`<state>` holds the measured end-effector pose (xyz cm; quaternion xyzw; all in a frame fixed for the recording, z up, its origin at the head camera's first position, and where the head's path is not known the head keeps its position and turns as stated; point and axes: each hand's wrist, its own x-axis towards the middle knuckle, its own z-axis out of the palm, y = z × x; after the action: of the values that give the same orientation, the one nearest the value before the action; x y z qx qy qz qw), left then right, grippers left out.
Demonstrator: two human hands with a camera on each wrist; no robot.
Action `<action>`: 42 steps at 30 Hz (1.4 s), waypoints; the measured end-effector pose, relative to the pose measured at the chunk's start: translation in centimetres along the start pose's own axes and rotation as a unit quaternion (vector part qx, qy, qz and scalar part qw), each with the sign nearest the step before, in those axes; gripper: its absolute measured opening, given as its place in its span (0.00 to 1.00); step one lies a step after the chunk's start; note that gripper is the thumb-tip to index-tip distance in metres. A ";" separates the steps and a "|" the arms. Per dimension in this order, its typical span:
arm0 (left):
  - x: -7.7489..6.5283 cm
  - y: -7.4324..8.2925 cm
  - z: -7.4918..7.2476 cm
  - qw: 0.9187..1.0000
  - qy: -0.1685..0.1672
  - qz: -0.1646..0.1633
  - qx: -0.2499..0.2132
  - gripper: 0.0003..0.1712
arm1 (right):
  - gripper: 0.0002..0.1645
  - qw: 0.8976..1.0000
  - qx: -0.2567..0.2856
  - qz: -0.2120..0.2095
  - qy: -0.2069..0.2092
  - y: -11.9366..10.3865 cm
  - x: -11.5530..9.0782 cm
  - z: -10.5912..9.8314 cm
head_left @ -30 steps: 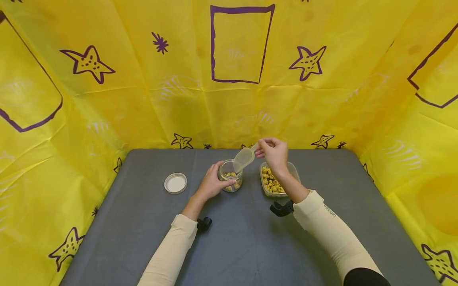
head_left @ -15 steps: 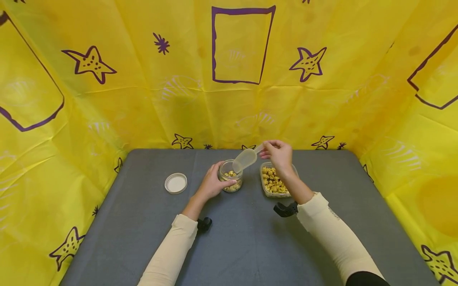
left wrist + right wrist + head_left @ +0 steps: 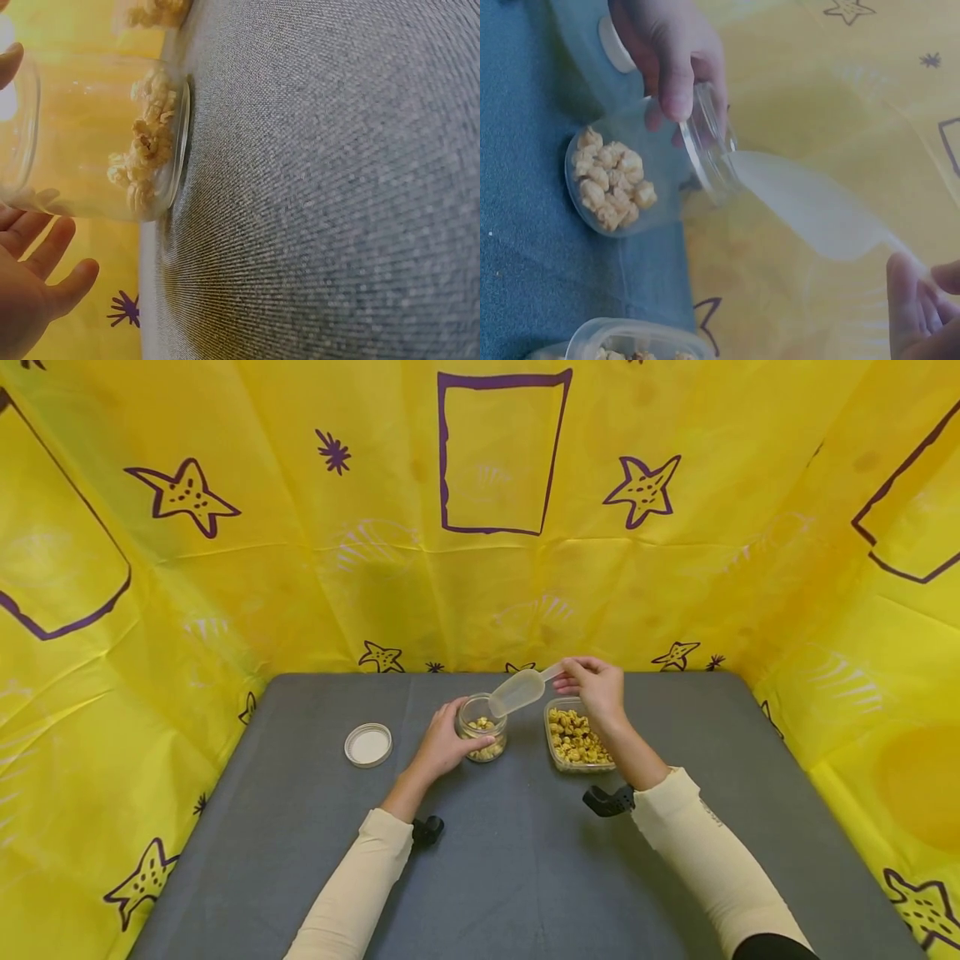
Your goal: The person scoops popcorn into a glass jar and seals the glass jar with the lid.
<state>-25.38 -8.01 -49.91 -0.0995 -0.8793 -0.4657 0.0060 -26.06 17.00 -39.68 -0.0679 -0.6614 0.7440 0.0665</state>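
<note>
My left hand (image 3: 441,745) grips a clear glass jar (image 3: 489,750) near its rim, thumb at the front. Caramel popcorn (image 3: 613,180) lies at the bottom of the jar, which stands upright on the table. By its thin handle, my right hand (image 3: 602,693) pinches a translucent plastic scoop (image 3: 519,692). The scoop's tip is at the jar's mouth, and its bowl slopes down to the left. No popcorn shows in the scoop. Below and partly behind the right hand sits a clear plastic tub (image 3: 551,755) with more popcorn in it.
A round white lid (image 3: 368,745) lies on the grey table (image 3: 480,877) left of the jar. Yellow cloth walls (image 3: 480,602) with purple drawings rise behind the table and at both sides. Black wrist mounts (image 3: 609,801) stick out below both forearms.
My right hand has shifted right and slightly down, and the scoop now tilts less steeply, its tip still at the jar's mouth. More of the tub shows. My left hand and the jar stay put.
</note>
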 end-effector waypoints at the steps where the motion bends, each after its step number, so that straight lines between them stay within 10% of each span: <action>1: 0.0 0.0 0.0 1.000 0.003 -0.001 0.002 0.52 | 0.12 1.000 0.004 0.000 -0.001 0.0 0.0 -0.1; 42: 0.5 0.8 -0.9 0.998 0.022 0.014 0.049 0.57 | 0.06 0.995 0.087 -0.022 0.039 -0.7 0.0 -1.9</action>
<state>-25.81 -8.22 -48.67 -0.1008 -0.8992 -0.4242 0.0365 -25.69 18.93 -39.23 -0.0763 -0.5921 0.7939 0.1150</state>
